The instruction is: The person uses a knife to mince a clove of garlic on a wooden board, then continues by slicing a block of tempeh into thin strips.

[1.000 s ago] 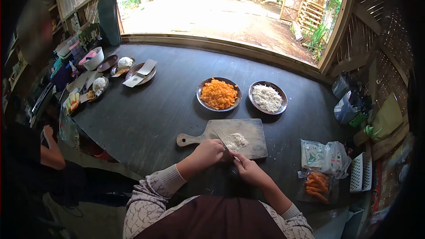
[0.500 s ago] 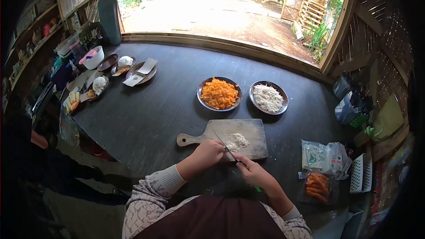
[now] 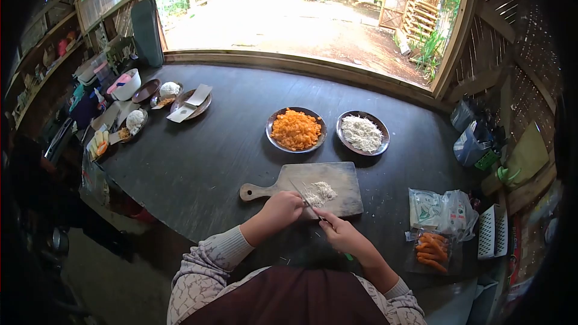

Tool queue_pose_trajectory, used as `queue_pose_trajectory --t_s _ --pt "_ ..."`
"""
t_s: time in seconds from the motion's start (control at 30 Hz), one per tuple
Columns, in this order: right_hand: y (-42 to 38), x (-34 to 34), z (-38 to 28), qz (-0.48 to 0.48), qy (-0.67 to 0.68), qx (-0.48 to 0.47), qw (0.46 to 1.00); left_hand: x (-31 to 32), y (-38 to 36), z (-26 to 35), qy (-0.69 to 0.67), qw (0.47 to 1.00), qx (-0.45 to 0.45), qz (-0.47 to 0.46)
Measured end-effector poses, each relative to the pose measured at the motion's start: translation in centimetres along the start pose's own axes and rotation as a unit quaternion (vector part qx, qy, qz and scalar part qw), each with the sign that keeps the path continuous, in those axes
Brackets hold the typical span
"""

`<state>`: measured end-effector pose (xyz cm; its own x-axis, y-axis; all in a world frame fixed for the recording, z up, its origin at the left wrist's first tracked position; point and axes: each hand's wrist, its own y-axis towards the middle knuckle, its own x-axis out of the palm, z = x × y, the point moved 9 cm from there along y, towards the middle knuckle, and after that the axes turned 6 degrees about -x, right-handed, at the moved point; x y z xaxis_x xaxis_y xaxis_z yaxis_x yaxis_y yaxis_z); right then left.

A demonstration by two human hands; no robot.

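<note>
A wooden cutting board (image 3: 322,171) with a handle on its left lies in front of me, a small heap of white shreds (image 3: 325,191) on it. My right hand (image 3: 346,238) is closed around a knife (image 3: 297,189), whose thin blade points away and to the left over the board. Beside the blade, at the board's near edge, my left hand (image 3: 283,209) has its fingers curled together; whatever they hold is hidden. Beyond the board stand a plate of chopped orange pieces (image 3: 296,129) and a plate of white shreds (image 3: 362,133).
At right lie a bag of carrots (image 3: 431,251), a clear plastic bag (image 3: 457,213) and a white perforated basket (image 3: 493,233). Several plates and a white tub (image 3: 126,86) stand at the far left. Another person in dark clothes (image 3: 90,216) is at the left.
The person at the left has shifted further left. My view has moved very slightly; my hands and the knife stay almost where they were.
</note>
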<state>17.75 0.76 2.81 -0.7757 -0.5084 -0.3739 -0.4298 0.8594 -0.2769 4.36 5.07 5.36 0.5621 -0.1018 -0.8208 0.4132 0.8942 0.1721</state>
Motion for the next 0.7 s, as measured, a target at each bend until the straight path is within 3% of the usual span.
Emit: queue_pose_trajectory --t_s 0.33,0.4,0.43,0.5,0.7 --pt "0.5 0.6 0.7 -0.012 0.001 0.027 1.0 -0.1 0.1 -0.3 -0.025 1.0 0.004 0.012" --pt "1.2 0.5 -0.1 0.027 -0.038 -0.068 0.997 -0.1 0.1 -0.2 -0.027 1.0 -0.004 -0.001" --pt "1.0 0.3 -0.4 0.028 -0.038 -0.068 0.997 -0.1 0.1 -0.3 -0.027 1.0 -0.013 -0.007" --pt "0.6 0.4 -0.3 -0.008 -0.012 0.005 1.0 -0.2 0.0 -0.3 -0.026 1.0 -0.006 0.007" --pt "-0.1 0.2 -0.1 -0.016 0.019 0.005 1.0 -0.2 0.0 -0.1 -0.018 1.0 -0.009 0.005"
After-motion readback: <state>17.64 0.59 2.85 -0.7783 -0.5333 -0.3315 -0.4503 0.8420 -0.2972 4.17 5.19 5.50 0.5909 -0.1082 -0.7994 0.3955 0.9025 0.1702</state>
